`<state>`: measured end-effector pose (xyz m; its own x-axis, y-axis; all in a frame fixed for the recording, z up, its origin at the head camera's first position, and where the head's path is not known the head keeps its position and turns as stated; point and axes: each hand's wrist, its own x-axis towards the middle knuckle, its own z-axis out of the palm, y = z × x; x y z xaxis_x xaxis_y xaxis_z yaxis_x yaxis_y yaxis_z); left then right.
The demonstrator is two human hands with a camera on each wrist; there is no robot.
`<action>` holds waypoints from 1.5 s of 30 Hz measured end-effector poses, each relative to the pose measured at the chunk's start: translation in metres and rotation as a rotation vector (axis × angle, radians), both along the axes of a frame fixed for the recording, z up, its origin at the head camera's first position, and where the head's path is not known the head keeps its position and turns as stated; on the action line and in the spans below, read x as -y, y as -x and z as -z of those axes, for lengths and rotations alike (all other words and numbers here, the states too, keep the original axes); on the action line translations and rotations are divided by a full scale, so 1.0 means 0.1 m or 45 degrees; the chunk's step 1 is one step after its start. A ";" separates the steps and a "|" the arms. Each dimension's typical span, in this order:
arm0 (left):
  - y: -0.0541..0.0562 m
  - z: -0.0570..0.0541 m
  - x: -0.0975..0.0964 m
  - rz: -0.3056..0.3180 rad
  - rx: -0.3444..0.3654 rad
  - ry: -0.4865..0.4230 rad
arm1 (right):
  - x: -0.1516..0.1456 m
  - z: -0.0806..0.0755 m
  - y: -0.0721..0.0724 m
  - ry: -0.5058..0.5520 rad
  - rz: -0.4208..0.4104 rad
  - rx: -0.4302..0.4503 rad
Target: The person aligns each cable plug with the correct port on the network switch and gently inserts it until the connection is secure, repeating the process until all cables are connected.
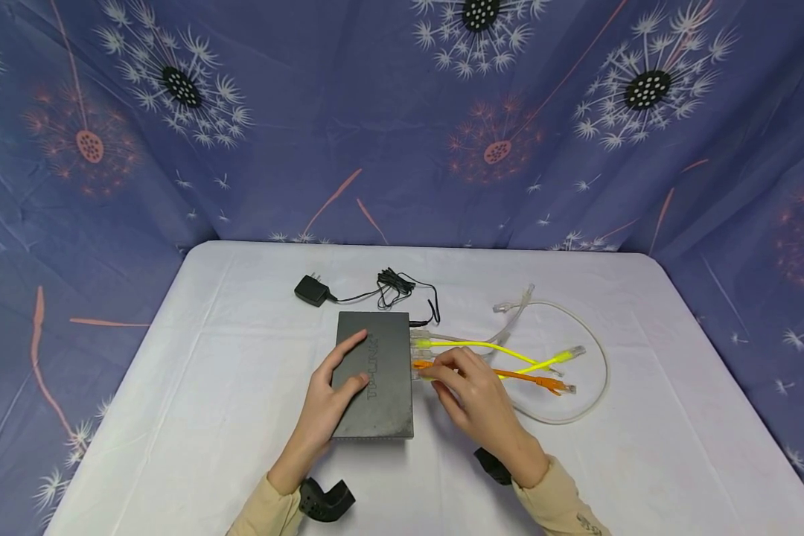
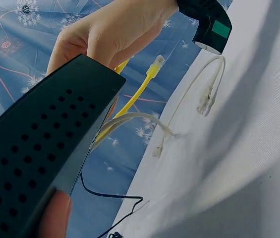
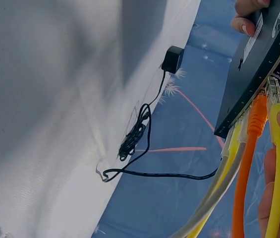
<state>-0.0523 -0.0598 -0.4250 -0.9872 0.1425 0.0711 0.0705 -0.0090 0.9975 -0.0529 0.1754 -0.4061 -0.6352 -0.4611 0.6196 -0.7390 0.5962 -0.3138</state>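
A black network switch (image 1: 388, 409) marked TP-LINK is held by my left hand (image 1: 324, 398), whose thumb and a finger lie across its top. Fingertips (image 3: 246, 22) also show against its face in the right wrist view. My right hand (image 1: 479, 394) pinches the yellow plug (image 3: 278, 121) of an ethernet cable; its clear tip is at a port on the switch's right side. Beside it, an orange cable (image 3: 251, 148) sits in a port. Another yellow cable (image 1: 469, 343) and grey cables (image 3: 209, 203) also run from that row of ports.
A black power adapter (image 1: 312, 290) lies behind the switch, its bundled cord (image 1: 394, 283) running to the switch's back right corner. Loose cable ends spread rightward: a yellow plug (image 1: 568, 356), an orange plug (image 1: 559, 385) and a looped grey cable (image 1: 606, 361). White cloth covers the table (image 1: 194, 387).
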 end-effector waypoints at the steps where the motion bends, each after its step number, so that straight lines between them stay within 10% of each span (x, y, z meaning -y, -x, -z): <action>1: 0.00 0.00 0.00 0.001 -0.001 -0.001 | 0.00 0.00 0.00 0.003 0.002 0.003; 45: 0.00 -0.04 0.01 0.038 -0.015 -0.007 | 0.06 0.01 0.05 0.166 -0.084 0.042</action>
